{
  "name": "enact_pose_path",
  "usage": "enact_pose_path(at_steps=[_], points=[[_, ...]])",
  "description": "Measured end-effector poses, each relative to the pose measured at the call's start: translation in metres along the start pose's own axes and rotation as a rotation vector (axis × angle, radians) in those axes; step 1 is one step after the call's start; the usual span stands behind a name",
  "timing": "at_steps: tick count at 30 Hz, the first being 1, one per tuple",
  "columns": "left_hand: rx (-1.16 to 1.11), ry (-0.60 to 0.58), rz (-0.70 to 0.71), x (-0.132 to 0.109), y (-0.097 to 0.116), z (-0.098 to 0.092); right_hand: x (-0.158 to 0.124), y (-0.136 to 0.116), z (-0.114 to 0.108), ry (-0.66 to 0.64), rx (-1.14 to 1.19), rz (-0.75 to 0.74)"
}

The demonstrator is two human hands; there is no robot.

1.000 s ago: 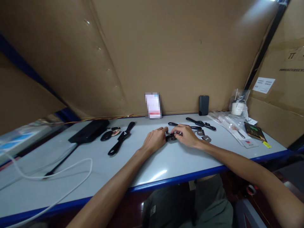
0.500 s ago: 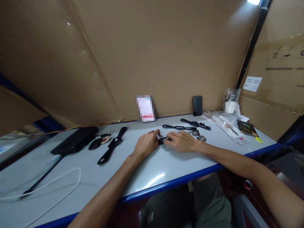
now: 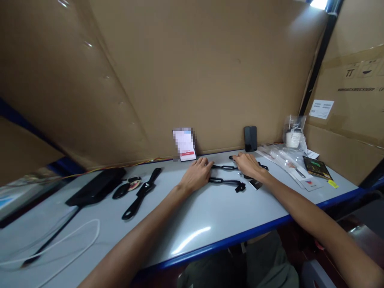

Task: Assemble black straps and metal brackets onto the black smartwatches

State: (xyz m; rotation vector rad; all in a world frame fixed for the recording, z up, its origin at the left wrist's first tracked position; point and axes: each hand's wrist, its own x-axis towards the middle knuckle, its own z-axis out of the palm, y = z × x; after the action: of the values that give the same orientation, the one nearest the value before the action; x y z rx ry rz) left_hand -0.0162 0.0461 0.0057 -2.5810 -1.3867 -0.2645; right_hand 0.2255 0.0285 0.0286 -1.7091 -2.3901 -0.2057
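Backdrop: brown cardboard (image 3: 195,72) behind a pale tabletop (image 3: 192,208).
Front black tool (image 3: 229,182): lying flat, its left end at the left hand (image 3: 196,175).
Left fingers: bent (gripping or merely touching, I cannot tell).
Right hand (image 3: 248,163): over the rear black tool (image 3: 231,157), hold unclear.

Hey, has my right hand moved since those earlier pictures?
Yes. The right hand has moved rightward and farther back, and is now closer to the upright dark phone.

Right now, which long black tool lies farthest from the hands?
The black tool left of the left hand; the others lie nearer the left or right hand.
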Motion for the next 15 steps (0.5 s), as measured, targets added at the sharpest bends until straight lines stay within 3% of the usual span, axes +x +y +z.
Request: enact_pose_path(at_steps=[4, 8, 15], points=[[-0.018, -0.003, -0.051, 0.021, 0.007, 0.011, -0.004, 0.005, -0.019, -0.017, -0.062, -0.018], [0.0, -0.005, -0.135, 0.027, 0.011, 0.017, -0.011, 0.013, -0.037, -0.032, -0.115, 0.004], [0.051, 0.046, -0.171, 0.016, 0.016, 0.002, -0.02, 0.001, -0.036, -0.044, -0.19, 0.038]])
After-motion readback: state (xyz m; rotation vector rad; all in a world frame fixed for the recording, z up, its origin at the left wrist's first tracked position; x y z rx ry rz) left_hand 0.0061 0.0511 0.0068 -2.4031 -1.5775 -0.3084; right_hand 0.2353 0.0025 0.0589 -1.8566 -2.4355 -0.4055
